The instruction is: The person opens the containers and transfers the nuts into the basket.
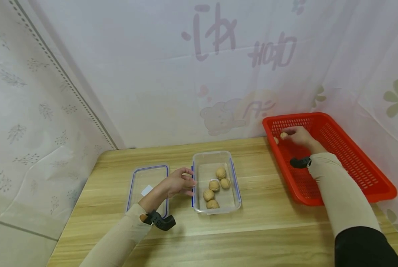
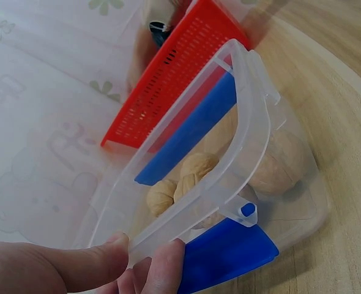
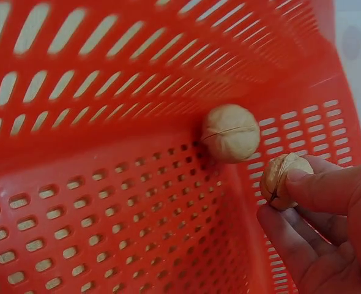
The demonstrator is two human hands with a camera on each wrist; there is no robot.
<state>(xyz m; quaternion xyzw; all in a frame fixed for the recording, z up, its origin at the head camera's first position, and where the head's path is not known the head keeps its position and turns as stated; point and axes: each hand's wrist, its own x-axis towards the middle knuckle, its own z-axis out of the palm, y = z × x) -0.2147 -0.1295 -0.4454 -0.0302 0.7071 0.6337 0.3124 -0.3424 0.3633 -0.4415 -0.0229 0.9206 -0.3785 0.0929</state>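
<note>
Inside the red plastic basket (image 1: 359, 155), my right hand (image 1: 300, 137) pinches a walnut (image 3: 281, 180) between thumb and fingers. Another walnut (image 3: 231, 133) lies in the basket's corner, just beyond the held one. My left hand (image 1: 178, 182) grips the left rim of a clear plastic container (image 1: 233, 207), thumb at the rim and fingers by the blue clip (image 2: 229, 254) outside. Several walnuts (image 1: 220, 172) sit on the container's bottom, which stands upright and uncovered.
A clear lid (image 1: 137, 178) with a blue seal lies left of the container, partly under my left forearm. Everything rests on a wood-grain table (image 1: 259, 237). Patterned curtains (image 1: 145, 92) hang behind the table and at both sides.
</note>
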